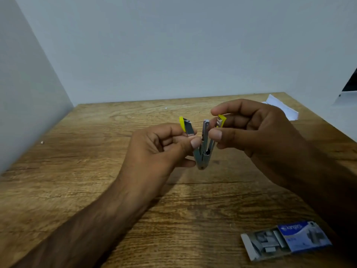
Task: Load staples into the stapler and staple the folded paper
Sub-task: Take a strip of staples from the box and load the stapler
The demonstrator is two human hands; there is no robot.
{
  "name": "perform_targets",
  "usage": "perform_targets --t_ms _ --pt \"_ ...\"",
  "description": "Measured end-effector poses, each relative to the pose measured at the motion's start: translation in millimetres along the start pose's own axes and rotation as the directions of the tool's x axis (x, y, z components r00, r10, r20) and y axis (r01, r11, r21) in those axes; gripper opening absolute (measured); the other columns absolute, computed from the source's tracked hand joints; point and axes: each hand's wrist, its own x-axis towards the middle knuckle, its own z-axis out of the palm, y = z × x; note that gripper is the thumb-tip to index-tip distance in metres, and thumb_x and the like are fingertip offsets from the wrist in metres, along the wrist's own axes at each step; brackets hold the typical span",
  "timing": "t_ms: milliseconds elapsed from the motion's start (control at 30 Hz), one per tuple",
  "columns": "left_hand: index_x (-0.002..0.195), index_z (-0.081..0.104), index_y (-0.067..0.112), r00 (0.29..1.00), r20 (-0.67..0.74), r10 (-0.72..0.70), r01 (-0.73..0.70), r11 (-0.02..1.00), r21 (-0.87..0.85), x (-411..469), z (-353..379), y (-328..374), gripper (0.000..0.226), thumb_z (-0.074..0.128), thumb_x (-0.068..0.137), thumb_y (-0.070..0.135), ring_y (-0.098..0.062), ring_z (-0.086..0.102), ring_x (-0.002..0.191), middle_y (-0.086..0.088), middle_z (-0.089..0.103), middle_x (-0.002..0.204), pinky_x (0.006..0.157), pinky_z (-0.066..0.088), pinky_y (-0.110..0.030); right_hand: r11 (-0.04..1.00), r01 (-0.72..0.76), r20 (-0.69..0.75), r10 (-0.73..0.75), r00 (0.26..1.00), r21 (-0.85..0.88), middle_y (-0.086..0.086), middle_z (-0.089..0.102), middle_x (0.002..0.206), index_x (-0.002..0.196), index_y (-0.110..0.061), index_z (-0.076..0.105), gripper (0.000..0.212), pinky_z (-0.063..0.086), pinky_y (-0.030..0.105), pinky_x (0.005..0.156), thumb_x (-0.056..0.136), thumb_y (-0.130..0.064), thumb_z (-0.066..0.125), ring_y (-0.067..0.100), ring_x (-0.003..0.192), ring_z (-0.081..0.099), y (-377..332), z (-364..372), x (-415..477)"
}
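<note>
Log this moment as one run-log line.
stapler: splayed open, midair | left hand: holding one arm | right hand: holding other arm | staple box: open, table | paper: far right

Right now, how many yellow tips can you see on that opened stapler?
2: one yellow tip above the left hand, the other pinched by the right hand. Fingers may hide more.

Stapler [202, 147]: bare shiny metal, yellow plastic tips.
Bench [96, 151]: matt wood grain.
Staple box [301, 236]: glossy blue card.
Folded paper [284, 109]: white, matt.
</note>
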Motion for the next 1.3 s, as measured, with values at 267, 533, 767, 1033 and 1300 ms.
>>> perform_targets --t_ms 267,533,767,1033,1300 --pt "0.096 0.078 0.004 0.993 0.048 0.105 -0.106 0.994 0.013 6.0 7.7 -5.0 0.013 0.076 0.086 0.012 -0.041 0.072 0.076 -0.041 0.065 0.082 0.070 0.065 -0.045 0.996 0.091 -0.051 -0.091 0.995 -0.005 0.004 0.078 0.084 0.103 -0.008 0.074 0.039 0.061 0.029 0.075 0.066 -0.011 0.080 0.015 0.080 0.074 1.7 7.6 -3.4" --pt "0.091 0.080 0.004 0.987 0.016 0.158 -0.158 0.982 0.098 0.4 7.2 -4.1 0.007 0.075 0.086 0.005 -0.023 0.069 0.064 -0.031 0.070 0.074 0.062 0.059 -0.025 0.995 0.092 -0.010 -0.092 0.996 -0.023 0.007 0.079 0.084 0.098 -0.010 0.075 0.034 0.061 0.025 0.072 0.064 -0.010 0.082 0.016 0.079 0.076 -0.4 10.2 -5.0" --pt "0.083 0.079 0.002 0.986 -0.019 0.168 -0.163 0.973 0.160 -3.4 8.7 -0.7 0.004 0.075 0.084 0.003 -0.034 0.065 0.059 -0.035 0.066 0.070 0.059 0.057 -0.020 0.997 0.068 -0.001 -0.068 0.998 -0.038 0.009 0.081 0.087 0.097 -0.011 0.077 0.034 0.062 0.027 0.074 0.063 -0.012 0.084 0.019 0.083 0.078 -0.1 12.5 -6.2" --pt "0.081 0.079 0.014 0.983 -0.023 0.183 -0.175 0.964 0.202 -6.7 9.6 -2.1 0.016 0.074 0.085 0.000 -0.027 0.065 0.057 -0.022 0.071 0.068 0.055 0.060 -0.032 0.997 0.053 -0.001 -0.053 0.999 -0.051 0.007 0.082 0.087 0.093 -0.018 0.080 0.031 0.062 0.025 0.071 0.063 -0.015 0.086 0.018 0.082 0.079 1.2 16.2 -8.7" --pt "0.085 0.080 0.011 0.987 -0.024 0.158 -0.151 0.974 0.169 -7.0 7.1 0.2 0.005 0.077 0.082 0.014 -0.046 0.067 0.067 -0.031 0.068 0.071 0.058 0.059 -0.024 0.999 0.044 0.016 -0.044 0.999 0.002 0.010 0.082 0.090 0.100 -0.016 0.079 0.038 0.062 0.028 0.074 0.062 -0.016 0.087 0.020 0.085 0.079 -1.1 15.0 -7.8"
